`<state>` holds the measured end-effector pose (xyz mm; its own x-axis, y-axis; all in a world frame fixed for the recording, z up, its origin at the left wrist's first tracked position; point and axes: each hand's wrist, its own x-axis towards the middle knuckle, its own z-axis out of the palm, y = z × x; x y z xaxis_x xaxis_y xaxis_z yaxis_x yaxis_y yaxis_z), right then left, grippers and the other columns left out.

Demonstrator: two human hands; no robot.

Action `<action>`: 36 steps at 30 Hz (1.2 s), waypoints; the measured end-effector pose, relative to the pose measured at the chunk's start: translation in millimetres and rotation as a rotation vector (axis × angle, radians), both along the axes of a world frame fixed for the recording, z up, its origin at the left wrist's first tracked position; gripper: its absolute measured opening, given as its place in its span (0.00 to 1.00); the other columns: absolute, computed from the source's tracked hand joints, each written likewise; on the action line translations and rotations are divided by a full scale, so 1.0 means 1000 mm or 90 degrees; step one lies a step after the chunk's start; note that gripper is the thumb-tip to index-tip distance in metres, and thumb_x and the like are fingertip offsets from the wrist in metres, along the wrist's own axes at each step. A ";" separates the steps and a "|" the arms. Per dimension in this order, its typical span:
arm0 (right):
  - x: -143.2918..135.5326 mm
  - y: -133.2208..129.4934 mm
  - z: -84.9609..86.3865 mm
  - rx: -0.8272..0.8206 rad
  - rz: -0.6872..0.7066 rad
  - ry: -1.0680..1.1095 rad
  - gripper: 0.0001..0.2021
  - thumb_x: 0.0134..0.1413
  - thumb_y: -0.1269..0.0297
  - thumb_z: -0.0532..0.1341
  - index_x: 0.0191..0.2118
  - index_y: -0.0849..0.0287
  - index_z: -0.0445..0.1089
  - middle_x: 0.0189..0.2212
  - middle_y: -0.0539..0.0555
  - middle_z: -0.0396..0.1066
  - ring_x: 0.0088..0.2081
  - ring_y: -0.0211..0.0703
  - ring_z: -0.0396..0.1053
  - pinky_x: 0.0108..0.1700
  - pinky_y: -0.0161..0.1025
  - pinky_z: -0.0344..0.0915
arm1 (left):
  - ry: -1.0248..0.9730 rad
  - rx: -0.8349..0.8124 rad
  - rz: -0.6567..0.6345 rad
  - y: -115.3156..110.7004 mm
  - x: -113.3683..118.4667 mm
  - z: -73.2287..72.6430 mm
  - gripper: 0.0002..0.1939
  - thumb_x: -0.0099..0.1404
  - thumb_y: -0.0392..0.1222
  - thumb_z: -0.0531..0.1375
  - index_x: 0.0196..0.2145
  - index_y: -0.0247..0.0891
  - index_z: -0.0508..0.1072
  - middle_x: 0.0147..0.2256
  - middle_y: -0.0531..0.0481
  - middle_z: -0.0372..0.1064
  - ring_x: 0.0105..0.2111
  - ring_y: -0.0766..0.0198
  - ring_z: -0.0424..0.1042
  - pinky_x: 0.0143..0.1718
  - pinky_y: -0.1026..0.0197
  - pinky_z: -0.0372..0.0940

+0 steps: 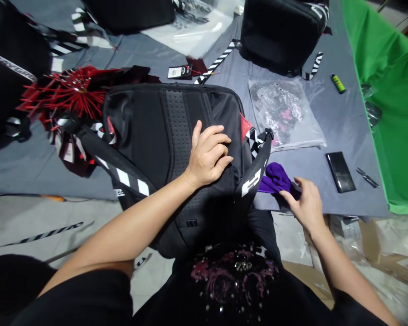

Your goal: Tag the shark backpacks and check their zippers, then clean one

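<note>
A black backpack [149, 131] lies at the table's front edge with its padded back panel facing up and its lower end toward my body. My left hand [209, 156] rests on that panel, fingers loosely bent and slightly apart, holding nothing. Shoulder straps with black-and-white markings spread to both sides, the right strap [255, 174] beside a crumpled purple cloth [275, 178]. At the cloth's right edge is my right hand [306, 201], its thumb and forefinger apart around a dark fold. Whether the fingers press on it is hard to see.
Red-corded tags [80, 93] lie in a bunch left of the backpack. A clear plastic bag [289, 113], a black wallet-like case [340, 172], small snips [367, 178] and a yellow-green lighter [338, 83] lie right. More black bags [282, 36] stand behind.
</note>
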<state>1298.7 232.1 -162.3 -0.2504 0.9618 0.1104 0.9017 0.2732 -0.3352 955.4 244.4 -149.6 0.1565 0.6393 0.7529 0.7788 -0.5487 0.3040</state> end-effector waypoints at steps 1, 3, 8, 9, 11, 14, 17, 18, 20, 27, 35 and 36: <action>-0.005 0.005 -0.002 -0.040 -0.005 0.030 0.32 0.58 0.37 0.53 0.53 0.62 0.66 0.46 0.65 0.70 0.49 0.57 0.66 0.51 0.51 0.61 | 0.003 -0.001 0.004 0.000 0.000 0.000 0.14 0.71 0.50 0.51 0.31 0.40 0.65 0.41 0.51 0.72 0.57 0.57 0.64 0.67 0.38 0.42; -0.013 0.018 -0.007 -0.117 -0.059 0.097 0.29 0.63 0.41 0.45 0.51 0.60 0.68 0.44 0.62 0.72 0.46 0.54 0.68 0.49 0.49 0.62 | 0.013 -0.005 0.013 -0.001 0.000 0.001 0.15 0.71 0.51 0.49 0.31 0.41 0.65 0.40 0.52 0.72 0.56 0.57 0.65 0.67 0.38 0.43; -0.008 0.039 -0.012 -0.211 -0.032 0.030 0.19 0.54 0.44 0.57 0.33 0.57 0.70 0.31 0.55 0.71 0.32 0.48 0.68 0.37 0.45 0.62 | -0.032 0.005 0.005 -0.003 -0.001 0.001 0.18 0.73 0.49 0.45 0.30 0.41 0.67 0.40 0.51 0.73 0.55 0.58 0.66 0.67 0.40 0.44; -0.005 0.040 -0.008 -0.184 -0.007 0.053 0.18 0.53 0.45 0.58 0.32 0.57 0.69 0.31 0.55 0.71 0.33 0.49 0.68 0.38 0.45 0.62 | -0.044 0.008 0.000 -0.003 -0.001 0.000 0.19 0.73 0.50 0.45 0.30 0.40 0.67 0.40 0.51 0.73 0.55 0.58 0.66 0.67 0.40 0.44; -0.002 0.041 0.006 -0.082 -0.014 0.184 0.15 0.53 0.48 0.61 0.33 0.56 0.70 0.34 0.55 0.72 0.37 0.49 0.70 0.42 0.46 0.63 | -0.059 0.008 -0.003 -0.003 -0.002 -0.001 0.22 0.73 0.52 0.43 0.29 0.40 0.67 0.39 0.51 0.73 0.55 0.58 0.66 0.68 0.41 0.44; -0.010 0.042 0.038 0.064 -0.114 0.420 0.11 0.49 0.55 0.68 0.34 0.55 0.71 0.32 0.53 0.71 0.34 0.45 0.69 0.40 0.44 0.64 | -0.073 0.006 -0.007 -0.003 -0.003 -0.002 0.24 0.73 0.54 0.41 0.29 0.40 0.68 0.40 0.51 0.73 0.55 0.59 0.66 0.68 0.42 0.43; -0.042 0.041 0.063 0.159 -0.114 0.480 0.10 0.46 0.60 0.70 0.32 0.55 0.70 0.27 0.50 0.67 0.28 0.40 0.65 0.33 0.41 0.62 | -0.082 0.007 -0.017 -0.002 -0.003 -0.002 0.24 0.73 0.54 0.41 0.29 0.41 0.68 0.40 0.51 0.73 0.55 0.59 0.66 0.68 0.42 0.43; -0.058 0.041 0.067 0.197 -0.065 0.451 0.09 0.47 0.62 0.69 0.33 0.55 0.70 0.28 0.50 0.68 0.29 0.40 0.66 0.34 0.41 0.62 | -0.083 0.009 -0.020 -0.002 -0.002 -0.001 0.24 0.73 0.54 0.41 0.29 0.41 0.68 0.40 0.51 0.73 0.55 0.59 0.66 0.68 0.42 0.43; -0.093 0.039 0.069 0.256 0.081 0.365 0.06 0.52 0.66 0.65 0.37 0.56 0.71 0.33 0.52 0.70 0.34 0.42 0.68 0.38 0.42 0.64 | -0.079 0.012 -0.021 -0.001 -0.002 -0.001 0.24 0.73 0.54 0.41 0.29 0.41 0.67 0.40 0.51 0.73 0.55 0.59 0.66 0.68 0.42 0.42; -0.169 0.036 0.049 0.235 0.402 -0.108 0.13 0.64 0.71 0.53 0.48 0.58 0.71 0.39 0.56 0.70 0.38 0.46 0.60 0.41 0.46 0.51 | -0.039 -0.020 -0.009 0.005 -0.005 -0.011 0.27 0.73 0.56 0.39 0.30 0.40 0.68 0.42 0.50 0.73 0.56 0.58 0.65 0.68 0.43 0.41; -0.144 0.026 0.052 0.155 0.508 -0.327 0.17 0.66 0.71 0.48 0.53 0.61 0.69 0.39 0.59 0.68 0.39 0.51 0.56 0.46 0.49 0.49 | -0.004 -0.142 -0.026 0.010 -0.001 -0.017 0.30 0.72 0.59 0.36 0.30 0.42 0.69 0.42 0.49 0.72 0.58 0.57 0.63 0.70 0.43 0.33; -0.147 0.024 0.050 0.161 0.478 -0.328 0.17 0.66 0.71 0.48 0.54 0.60 0.68 0.39 0.59 0.68 0.40 0.51 0.56 0.45 0.49 0.49 | -0.021 -0.149 -0.035 0.010 -0.001 -0.017 0.29 0.72 0.60 0.37 0.30 0.43 0.69 0.42 0.49 0.72 0.58 0.57 0.63 0.70 0.42 0.34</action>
